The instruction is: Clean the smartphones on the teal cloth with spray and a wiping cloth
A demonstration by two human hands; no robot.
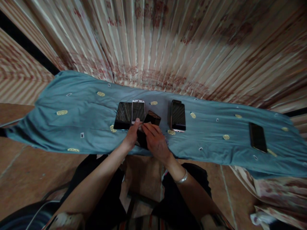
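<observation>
Head view: gripping a dark device (pixel 141 140) in left hand (pixel 130 135) near the near edge of the cloth-covered bench (pixel 88 123), mid-length, with right hand (pixel 155 140) laid over it, fingers bent; can't tell right hand's grip, or any join between device and dark panel (pixel 153 118) just past the fingertips. Further toward the far edge, left of center: white-framed phone (pixel 138 110) right beside a dark tablet (pixel 123 115), with overlap unclear. Off to the right: apparent phone stack (pixel 178 116) nearer the far edge, then single black phone (pixel 257 137) mid-width toward the right end.
</observation>
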